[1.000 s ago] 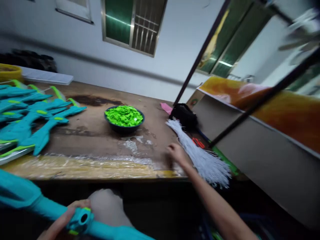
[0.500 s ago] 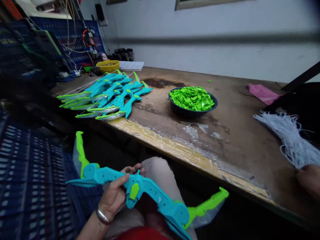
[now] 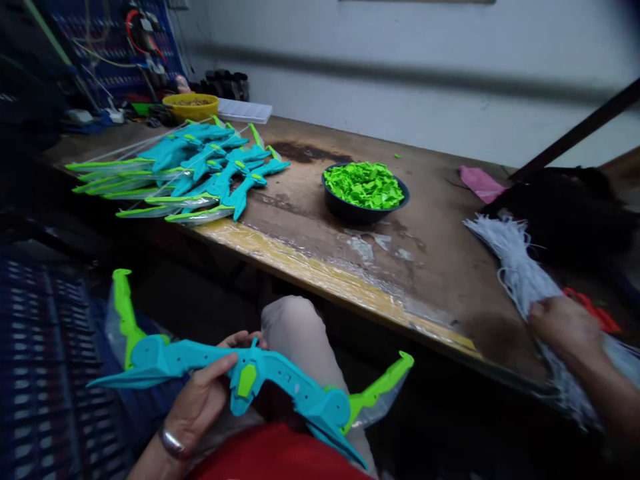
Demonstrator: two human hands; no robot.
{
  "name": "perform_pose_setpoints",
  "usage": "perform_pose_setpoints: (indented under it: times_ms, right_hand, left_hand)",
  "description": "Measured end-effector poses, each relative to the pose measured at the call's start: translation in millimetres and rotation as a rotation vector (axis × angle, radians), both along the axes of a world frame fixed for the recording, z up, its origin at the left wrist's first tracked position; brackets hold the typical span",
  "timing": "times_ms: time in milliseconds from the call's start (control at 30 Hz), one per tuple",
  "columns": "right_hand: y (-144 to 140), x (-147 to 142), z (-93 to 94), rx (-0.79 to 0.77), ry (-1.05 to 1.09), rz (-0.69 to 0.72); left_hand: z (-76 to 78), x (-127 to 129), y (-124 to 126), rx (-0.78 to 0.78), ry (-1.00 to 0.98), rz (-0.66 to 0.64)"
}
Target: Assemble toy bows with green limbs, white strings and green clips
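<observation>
The lower tip of the turquoise-and-green plastic toy bow (image 3: 280, 390) is cut off behind the red garment (image 3: 280, 460). The bundle of white strings (image 3: 520, 273) is partly covered by the right hand (image 3: 565, 327), whose fingertips are hidden. The far shelving is blurred.

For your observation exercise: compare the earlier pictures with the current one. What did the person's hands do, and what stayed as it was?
The right hand, which half a second ago was at the near end of the bundle of white strings, now lies on it with fingers curled over the strands. The left hand keeps its grip on the teal toy bow over the lap. The bowl of green parts and the pile of bows have not moved.
</observation>
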State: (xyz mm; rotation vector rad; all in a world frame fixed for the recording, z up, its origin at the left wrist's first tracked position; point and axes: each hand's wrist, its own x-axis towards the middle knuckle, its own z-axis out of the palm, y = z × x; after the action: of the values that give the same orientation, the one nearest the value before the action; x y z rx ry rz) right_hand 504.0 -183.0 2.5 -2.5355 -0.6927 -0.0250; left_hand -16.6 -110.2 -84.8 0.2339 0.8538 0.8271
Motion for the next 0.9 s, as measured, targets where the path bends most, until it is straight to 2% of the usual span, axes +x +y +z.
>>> perform_pose_setpoints:
  times_ms: [67,133,233,333,433,500,567,667,733,800,867,900]
  right_hand:
    - [-16.7,-13.3,3.3,0.001,0.175,0.01]
    - [-38.4,-42.2,2.4,0.057,0.351,0.094]
    - [-69.4,-104.0,-1.8,0.153,0.579,0.218]
    - [-83.6,-169.3,-3.6,0.326,1.05,0.373]
    - [-71.5,-227.7,-1.4,0.442,1.275,0.464]
    - [-51.7,-260.7,1.3,0.502,1.262,0.554]
    - [-29.6,-287.1,3.3,0.511,1.172,0.764]
    - [-6.5,-310.8,-1.0,0.402,1.079,1.208]
    - [-2.6,-316.3,-10.5,0.27,1.075,1.402]
    - [-5.9,-316.0,-21.9,0.154,1.119,1.452]
    - [-10.6,-311.9,-29.5,0.069,1.233,1.391]
    - [-11.4,-308.8,-30.8,0.045,1.324,1.317]
  left_hand:
    - [0.2,-0.6,-1.3,-0.049,0.045,0.025]
    - [-0.9,-4.1,-3.3,-0.09,0.121,0.037]
    - [-7.4,-14.3,-6.8,-0.148,0.228,0.012]
    - [-16.4,-23.2,-10.0,-0.113,0.251,-0.037]
    - [-14.9,-21.3,-13.8,-0.014,0.165,-0.121]
    - [-5.7,-13.6,-17.1,0.021,0.059,-0.214]
    - [5.8,-3.7,-20.1,0.072,-0.059,-0.33]
    - [16.4,9.4,-22.4,0.174,-0.17,-0.485]
    - [16.7,15.3,-21.4,0.199,-0.184,-0.435]
    - [13.8,19.5,-18.1,0.207,-0.172,-0.321]
    - [11.1,22.5,-13.6,0.231,-0.13,-0.251]
    - [10.4,23.6,-11.5,0.254,-0.104,-0.244]
